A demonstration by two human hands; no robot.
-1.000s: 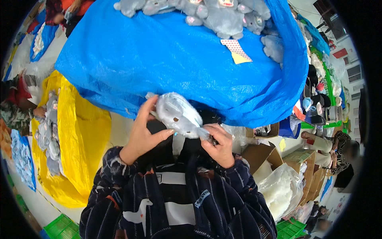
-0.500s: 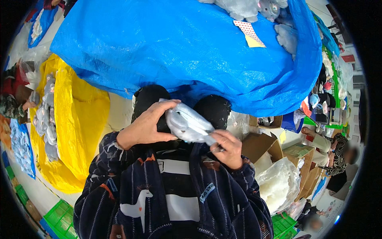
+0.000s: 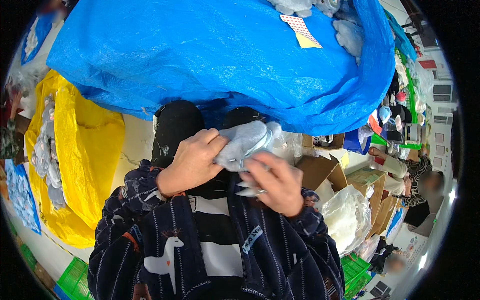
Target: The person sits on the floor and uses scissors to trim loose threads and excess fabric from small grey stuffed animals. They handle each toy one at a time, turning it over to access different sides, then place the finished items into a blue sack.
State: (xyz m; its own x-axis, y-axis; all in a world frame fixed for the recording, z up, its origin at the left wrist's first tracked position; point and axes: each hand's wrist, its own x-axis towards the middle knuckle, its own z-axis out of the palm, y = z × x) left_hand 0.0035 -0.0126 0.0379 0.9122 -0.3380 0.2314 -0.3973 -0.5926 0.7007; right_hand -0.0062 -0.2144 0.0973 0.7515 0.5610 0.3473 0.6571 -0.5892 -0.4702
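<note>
A small grey plush piece with a pale blue strip across it is held above my lap. My left hand is closed around its left end, thumb and fingers pressing the fur. At its right side, my right hand has bent, partly blurred fingers over the pale strip. Below those fingers a whitish piece sticks out, and a small shiny spot shows at one finger. What the right fingers grip is hidden.
A big blue sheet spreads in front of my knees, with grey plush toys and a dotted paper on it. Left is a yellow sack holding grey pieces. Cardboard boxes and a bag of white stuffing lie right.
The plush piece has turned, showing grey fur where a smoother, shinier side showed before. My right hand has moved from its right tip onto the pale strip. The view has shifted slightly.
</note>
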